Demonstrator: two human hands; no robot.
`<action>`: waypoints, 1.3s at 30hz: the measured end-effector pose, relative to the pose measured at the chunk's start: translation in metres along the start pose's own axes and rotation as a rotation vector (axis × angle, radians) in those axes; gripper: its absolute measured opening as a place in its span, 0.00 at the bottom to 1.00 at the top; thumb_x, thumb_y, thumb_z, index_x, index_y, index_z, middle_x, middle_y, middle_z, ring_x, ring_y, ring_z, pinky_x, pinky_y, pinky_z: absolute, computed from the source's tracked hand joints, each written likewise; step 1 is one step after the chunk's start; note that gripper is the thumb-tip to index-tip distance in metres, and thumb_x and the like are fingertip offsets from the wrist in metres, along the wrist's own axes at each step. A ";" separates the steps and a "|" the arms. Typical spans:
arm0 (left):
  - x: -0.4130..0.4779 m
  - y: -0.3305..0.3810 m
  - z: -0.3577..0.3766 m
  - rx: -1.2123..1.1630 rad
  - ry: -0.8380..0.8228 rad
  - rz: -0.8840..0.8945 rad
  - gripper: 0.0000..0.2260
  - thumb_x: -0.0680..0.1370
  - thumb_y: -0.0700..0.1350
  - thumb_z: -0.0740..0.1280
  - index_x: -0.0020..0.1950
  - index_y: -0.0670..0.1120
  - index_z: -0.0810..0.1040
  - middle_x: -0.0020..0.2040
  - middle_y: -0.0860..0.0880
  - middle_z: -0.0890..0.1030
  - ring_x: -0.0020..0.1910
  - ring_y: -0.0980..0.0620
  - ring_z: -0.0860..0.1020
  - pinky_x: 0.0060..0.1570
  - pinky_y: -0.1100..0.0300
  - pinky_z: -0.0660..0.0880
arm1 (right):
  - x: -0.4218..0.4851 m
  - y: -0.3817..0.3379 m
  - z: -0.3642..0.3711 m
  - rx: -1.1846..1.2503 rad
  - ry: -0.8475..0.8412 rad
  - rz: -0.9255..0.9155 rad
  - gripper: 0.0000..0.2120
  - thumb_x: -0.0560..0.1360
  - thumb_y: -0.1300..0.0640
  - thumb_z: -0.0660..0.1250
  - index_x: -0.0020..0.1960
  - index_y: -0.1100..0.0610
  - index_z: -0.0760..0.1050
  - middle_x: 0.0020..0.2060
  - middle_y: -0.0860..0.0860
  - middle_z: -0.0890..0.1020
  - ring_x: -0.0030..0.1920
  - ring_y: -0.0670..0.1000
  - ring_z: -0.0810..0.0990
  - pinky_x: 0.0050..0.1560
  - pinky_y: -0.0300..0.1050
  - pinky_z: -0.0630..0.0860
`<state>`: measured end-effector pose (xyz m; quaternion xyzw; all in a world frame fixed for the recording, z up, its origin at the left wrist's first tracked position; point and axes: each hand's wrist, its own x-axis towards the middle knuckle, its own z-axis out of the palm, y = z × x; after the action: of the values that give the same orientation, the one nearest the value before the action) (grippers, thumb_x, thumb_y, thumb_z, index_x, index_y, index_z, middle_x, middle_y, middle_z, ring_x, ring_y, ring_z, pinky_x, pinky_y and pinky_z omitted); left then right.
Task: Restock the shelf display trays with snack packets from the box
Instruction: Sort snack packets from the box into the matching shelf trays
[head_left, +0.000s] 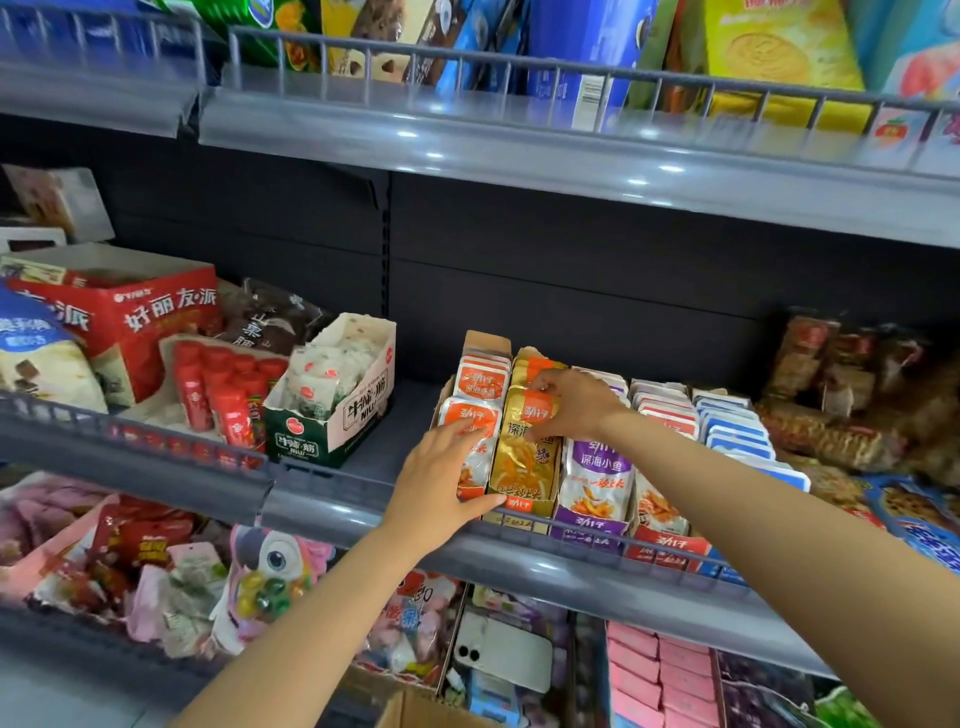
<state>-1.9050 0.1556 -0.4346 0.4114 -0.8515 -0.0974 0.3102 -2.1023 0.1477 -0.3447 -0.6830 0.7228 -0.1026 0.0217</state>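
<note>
Glossy gold packet (525, 457), orange-topped, stands upright at the front edge of the shelf (363, 444); right hand (576, 405) pinches its top, left hand (441, 488) rests straight-fingered.

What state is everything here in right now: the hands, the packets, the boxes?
left hand, flat, pressing on the orange packets.
right hand, fingers pinching the top of the gold packets.
gold packets, upright in their tray, front ones held.
orange packets, upright in their tray.
purple packets, upright, untouched.
green display box, top open, packets inside.
</note>
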 end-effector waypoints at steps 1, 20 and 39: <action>0.000 0.001 -0.001 0.008 -0.008 -0.006 0.34 0.72 0.60 0.68 0.75 0.54 0.59 0.74 0.55 0.60 0.72 0.55 0.58 0.71 0.55 0.56 | 0.000 0.001 0.000 0.036 0.001 0.006 0.29 0.70 0.45 0.72 0.68 0.48 0.68 0.66 0.50 0.73 0.64 0.54 0.73 0.63 0.48 0.73; -0.102 0.044 -0.015 -0.017 -0.144 -0.032 0.33 0.74 0.67 0.57 0.75 0.53 0.60 0.74 0.55 0.63 0.73 0.55 0.60 0.70 0.57 0.58 | -0.178 0.022 0.017 0.452 0.027 -0.225 0.24 0.75 0.47 0.66 0.70 0.49 0.67 0.68 0.44 0.71 0.68 0.43 0.68 0.69 0.38 0.63; -0.276 -0.022 0.134 0.004 -1.080 -0.471 0.21 0.79 0.57 0.60 0.68 0.48 0.69 0.66 0.47 0.74 0.61 0.48 0.74 0.61 0.58 0.70 | -0.307 0.023 0.330 0.766 -0.663 0.323 0.22 0.74 0.56 0.69 0.67 0.58 0.70 0.62 0.53 0.74 0.54 0.45 0.73 0.49 0.29 0.68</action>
<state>-1.8427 0.3395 -0.6739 0.4820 -0.7748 -0.3579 -0.1980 -2.0485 0.4139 -0.7045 -0.5018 0.6840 -0.1331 0.5125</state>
